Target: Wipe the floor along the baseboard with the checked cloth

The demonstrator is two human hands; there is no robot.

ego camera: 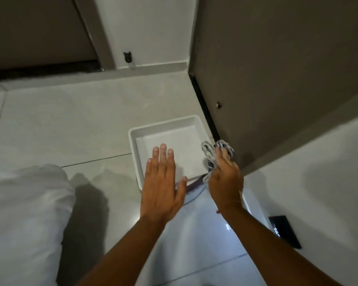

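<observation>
My right hand (pixel 225 180) holds the bunched checked cloth (pixel 211 155), grey and white, just above the floor where the dark wall panel meets the white wall. The cloth sticks out past my fingertips over the right edge of a white tray. My left hand (pixel 161 182) hovers flat with fingers spread over the tray's near left part and holds nothing. The light baseboard (pixel 161 66) runs along the far wall. A black strip (pixel 205 108) lines the foot of the dark panel on the right.
A shallow white tray (pixel 132 145) sits on the light tiled floor (pixel 70 124) against the dark panel. White bedding (pixel 23 219) fills the lower left. A black socket plate (pixel 284 231) is on the right wall. A small black fitting (pixel 128 57) sits on the far wall.
</observation>
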